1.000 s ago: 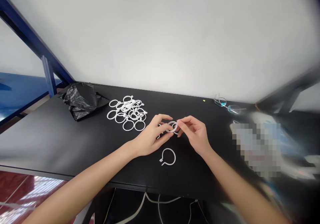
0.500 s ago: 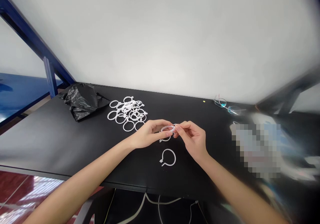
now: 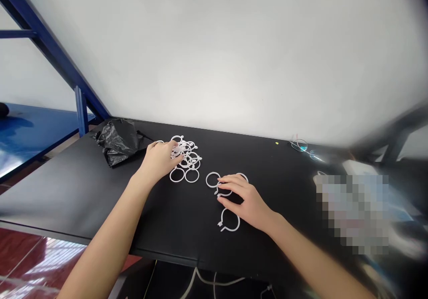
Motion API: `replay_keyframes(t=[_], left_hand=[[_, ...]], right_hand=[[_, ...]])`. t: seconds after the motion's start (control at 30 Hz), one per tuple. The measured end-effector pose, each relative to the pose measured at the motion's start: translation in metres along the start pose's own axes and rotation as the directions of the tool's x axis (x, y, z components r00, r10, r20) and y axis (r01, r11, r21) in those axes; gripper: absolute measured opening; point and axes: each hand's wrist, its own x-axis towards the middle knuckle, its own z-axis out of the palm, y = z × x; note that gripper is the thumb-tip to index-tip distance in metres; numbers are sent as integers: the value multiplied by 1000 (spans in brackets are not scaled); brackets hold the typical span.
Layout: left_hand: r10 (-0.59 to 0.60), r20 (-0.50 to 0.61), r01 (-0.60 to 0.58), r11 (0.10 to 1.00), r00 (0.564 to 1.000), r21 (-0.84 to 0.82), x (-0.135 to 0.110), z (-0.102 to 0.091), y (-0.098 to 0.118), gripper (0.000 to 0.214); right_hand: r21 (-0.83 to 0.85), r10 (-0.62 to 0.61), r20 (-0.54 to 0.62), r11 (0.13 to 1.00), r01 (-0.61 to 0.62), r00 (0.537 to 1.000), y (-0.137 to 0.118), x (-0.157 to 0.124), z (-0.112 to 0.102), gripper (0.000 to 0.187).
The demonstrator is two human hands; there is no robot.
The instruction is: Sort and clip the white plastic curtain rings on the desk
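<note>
A pile of white plastic rings with small clasps (image 3: 187, 158) lies on the black table. My left hand (image 3: 158, 160) reaches over the left side of this pile, thumb and fingers apart and touching it; part of the pile is hidden under the hand. My right hand (image 3: 245, 198) hovers low over a few separate rings, its fingers spread. One unclasped ring (image 3: 227, 193) is partly under those fingers, and a closed ring (image 3: 213, 180) lies just left of them. Nearer the front edge lies another unclasped ring (image 3: 238, 222), its ends apart.
A crumpled black plastic bag (image 3: 118, 141) is left of the pile. Eyeglasses (image 3: 302, 145) rest at the back right, and a blurred, pixelated package (image 3: 351, 214) lies at the right. A blue metal frame (image 3: 82, 112) stands at the left. Cables (image 3: 220, 283) hang below the table edge.
My hands have parted, letting go of the ring they held together. The left moved left to the pile; the right came down over the separate rings. The view shifted slightly.
</note>
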Motion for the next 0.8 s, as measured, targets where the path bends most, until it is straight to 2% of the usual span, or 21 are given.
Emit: replay_keyframes(t=[0.1,0.27,0.43,0.53,0.6,0.67,0.7,0.8], left_hand=[[-16,33,16,1000,999,11,0,1,-1,35],[-9,9,9,1000,1000,-10,-1,-1,2,35],[20,-121,-24,999,992,-37,-2,-1,8,30],[128,-243,-170,972,962,-164,-4,4,24,24],[256,-265,-329,900,930,-285,-8,8,39,20],[417,-206,-465,793,885,-394,-16,14,54,20],[477,-159,-495,752,864,-434,-19,17,61,22],[546,-79,-505,699,834,-507,-29,22,74,30]], right_hand=[[12,20,-38,1000,-20,999,5,0,2,17],[-15,38,-82,999,-39,996,4,0,0,15],[-60,52,-77,997,-56,996,5,-1,3,16],[-56,54,-125,997,-62,991,9,0,5,14],[-58,56,-154,996,-66,986,12,0,6,14],[-57,55,-181,996,-66,982,12,1,6,13],[-54,53,-194,996,-65,979,11,2,5,13],[-9,44,-247,999,-48,968,4,3,2,13]])
